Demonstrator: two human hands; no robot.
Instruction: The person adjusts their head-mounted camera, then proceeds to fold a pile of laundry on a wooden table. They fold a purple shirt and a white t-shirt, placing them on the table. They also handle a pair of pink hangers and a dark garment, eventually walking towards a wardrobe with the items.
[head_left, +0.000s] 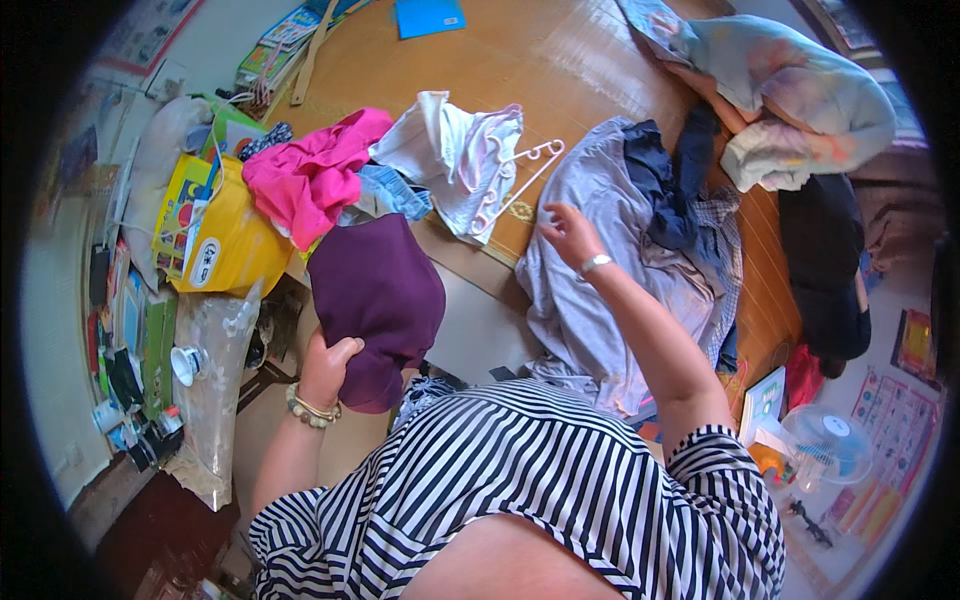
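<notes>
My left hand (330, 367) grips the lower edge of a dark purple cloth garment (379, 289), thumb on top, and the cloth hangs out in front of me. Above the grey cloth (585, 202), my right hand (571, 234) has loosely bent fingers with nothing between them; whether it touches the cloth cannot be told. Between the two hands and farther off lies a white garment (442, 150) with a pale pink plastic hanger (536, 180) at its side. A bright pink garment (319, 169) and a piece of light blue denim (390, 193) lie just beyond the purple one.
Dark navy clothing (664, 199) rests against the grey cloth. A pastel bundle (795, 90) sits at the far right. Left are a yellow bag (232, 232) and a wooden stick (313, 60). A blue booklet (430, 16) lies far off; an electric fan (829, 442) stands right.
</notes>
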